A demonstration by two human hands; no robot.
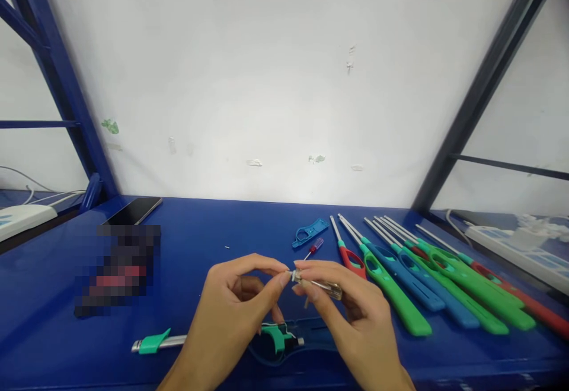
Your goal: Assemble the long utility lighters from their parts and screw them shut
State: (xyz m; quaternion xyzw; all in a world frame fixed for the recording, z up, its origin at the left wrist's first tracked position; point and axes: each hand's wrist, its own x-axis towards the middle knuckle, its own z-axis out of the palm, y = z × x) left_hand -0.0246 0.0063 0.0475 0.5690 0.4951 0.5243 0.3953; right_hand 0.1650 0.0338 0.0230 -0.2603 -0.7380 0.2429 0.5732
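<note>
Close together above the table (pixel 240 225), both of my hands are closed in pinches. My right hand (pixel 355 314) grips a small translucent lighter fuel tank (pixel 331 289) with a pale fitting at its tip. At that fitting, the thumb and index finger of my left hand (pixel 240 305) are pinched; whether they hold a separate small piece is too small to tell. Below lies an opened blue gas lighter (pixel 315 333), partly covered by my hands. It shows a green trigger (pixel 276 339), a thin wire, and a metal tube with a green collar (pixel 154 342) reaching left.
On the right, several long lighters (pixel 395 296) in green, blue and red lie in a row. A blue half shell (pixel 310 233) and a purple-handled screwdriver (pixel 316 246) lie behind my hands. A phone (pixel 136 210) and a blurred dark object (pixel 118 272) are at left.
</note>
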